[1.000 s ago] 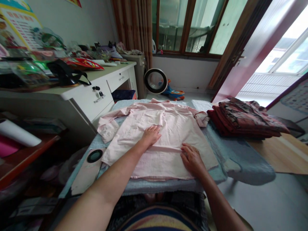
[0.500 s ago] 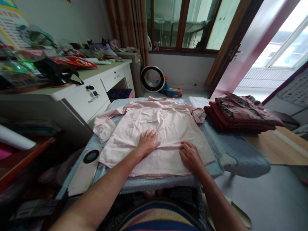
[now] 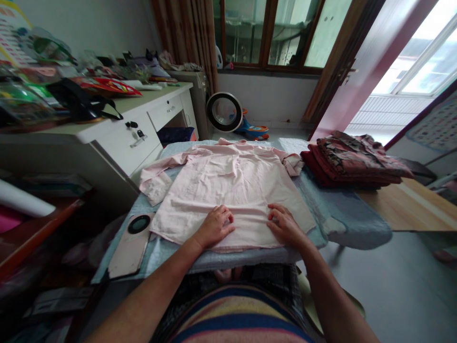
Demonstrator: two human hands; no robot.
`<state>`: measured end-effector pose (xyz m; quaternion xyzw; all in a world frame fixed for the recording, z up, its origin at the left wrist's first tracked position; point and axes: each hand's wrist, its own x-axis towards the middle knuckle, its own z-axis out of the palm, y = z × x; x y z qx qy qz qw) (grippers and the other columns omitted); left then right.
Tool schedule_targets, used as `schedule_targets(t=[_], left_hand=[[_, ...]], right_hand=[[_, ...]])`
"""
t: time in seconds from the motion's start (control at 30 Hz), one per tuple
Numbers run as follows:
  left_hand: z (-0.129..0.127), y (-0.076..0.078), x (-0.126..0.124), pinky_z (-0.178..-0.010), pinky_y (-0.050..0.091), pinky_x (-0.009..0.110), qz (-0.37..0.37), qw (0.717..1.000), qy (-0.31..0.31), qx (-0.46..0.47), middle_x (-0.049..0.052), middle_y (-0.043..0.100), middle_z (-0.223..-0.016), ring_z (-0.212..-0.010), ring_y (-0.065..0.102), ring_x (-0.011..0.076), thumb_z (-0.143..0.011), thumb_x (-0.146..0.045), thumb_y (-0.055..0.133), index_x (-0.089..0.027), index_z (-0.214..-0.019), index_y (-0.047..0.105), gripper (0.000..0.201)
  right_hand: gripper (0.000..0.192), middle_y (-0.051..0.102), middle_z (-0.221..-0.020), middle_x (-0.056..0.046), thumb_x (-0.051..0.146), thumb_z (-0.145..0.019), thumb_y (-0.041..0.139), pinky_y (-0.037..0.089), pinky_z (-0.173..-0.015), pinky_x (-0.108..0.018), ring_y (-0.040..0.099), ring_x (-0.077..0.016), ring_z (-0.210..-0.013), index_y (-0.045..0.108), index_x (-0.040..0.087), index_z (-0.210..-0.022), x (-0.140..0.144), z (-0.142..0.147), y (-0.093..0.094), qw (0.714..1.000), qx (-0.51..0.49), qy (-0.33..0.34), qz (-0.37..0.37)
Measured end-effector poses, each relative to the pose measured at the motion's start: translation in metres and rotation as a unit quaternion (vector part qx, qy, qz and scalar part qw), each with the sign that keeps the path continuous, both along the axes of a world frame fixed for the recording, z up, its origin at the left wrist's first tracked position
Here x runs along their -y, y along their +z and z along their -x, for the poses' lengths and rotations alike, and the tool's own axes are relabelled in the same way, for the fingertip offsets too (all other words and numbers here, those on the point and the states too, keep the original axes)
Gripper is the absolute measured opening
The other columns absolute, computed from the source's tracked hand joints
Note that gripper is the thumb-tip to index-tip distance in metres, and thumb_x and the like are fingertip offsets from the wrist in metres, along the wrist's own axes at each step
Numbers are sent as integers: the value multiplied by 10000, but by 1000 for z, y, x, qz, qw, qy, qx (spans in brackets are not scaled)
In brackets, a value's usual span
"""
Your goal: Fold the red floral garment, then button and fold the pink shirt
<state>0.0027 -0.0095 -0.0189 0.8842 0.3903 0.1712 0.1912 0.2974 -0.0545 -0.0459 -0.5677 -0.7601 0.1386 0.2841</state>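
Pale pink cotton shirt (image 3: pixel 228 190) spread flat on the blue-padded surface (image 3: pixel 342 224). Left hand (image 3: pixel 215 225) and right hand (image 3: pixel 283 224), fingers loosely spread, press palm-down on the hem at 6 o'clock, gripping nothing. Folded dark red patterned clothes (image 3: pixel 353 162) lie at 2 o'clock, just beside the sleeve.

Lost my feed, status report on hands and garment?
Left hand and right hand flat on pale pink cotton shirt, near hem. Shirt spread on blue-covered board. Nothing obstructing.
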Motion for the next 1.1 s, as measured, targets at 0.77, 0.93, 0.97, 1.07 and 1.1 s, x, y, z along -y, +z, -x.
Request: schedule_targets(t=[0.77, 0.93, 0.97, 1.07, 1.1], left_hand=[[51, 11, 2, -814, 439, 334, 54, 997, 34, -50, 56, 586, -894, -886, 542, 215, -829, -246, 544, -187, -832, 586, 73], [94, 14, 0, -821, 444, 330, 72, 992, 91, -52, 40, 564, -885, -877, 539, 210, -807, -296, 551, -186, -818, 584, 116], [100, 16, 2, -830, 447, 323, 86, 991, 90, -47, 36, 562, -907, -892, 540, 207, -800, -310, 561, -187, -837, 589, 131], [112, 20, 10, -917, 437, 327, 130, 988, 66, -41, 29, 557, -993, -988, 531, 212, -786, -360, 600, -199, -873, 617, 184], [113, 20, 13, -958, 421, 337, 139, 988, 56, -44, 30, 555, -1027, -1030, 520, 218, -781, -376, 615, -206, -881, 632, 198]], right_hand=[[148, 590, -1255, -125, 245, -791, 593, 417, -1039, -429, 537, -266, -1202, 635, 207, -928, 22, -21, 6, 999, -29, -28, 22], [178, 603, -1243, -117, 249, -803, 561, 419, -1040, -433, 544, -264, -1207, 639, 214, -960, 28, -49, 1, 998, -8, -61, 10], [168, 604, -1240, -118, 244, -807, 552, 420, -1037, -431, 545, -263, -1206, 638, 214, -948, 29, -51, 2, 998, -6, -60, 12], [116, 607, -1220, -124, 225, -809, 536, 424, -1021, -430, 548, -267, -1191, 629, 212, -878, 30, -54, 5, 998, -2, -56, 16], [102, 608, -1213, -124, 219, -806, 535, 425, -1017, -430, 549, -268, -1187, 625, 212, -854, 31, -54, 6, 998, 0, -56, 16]])
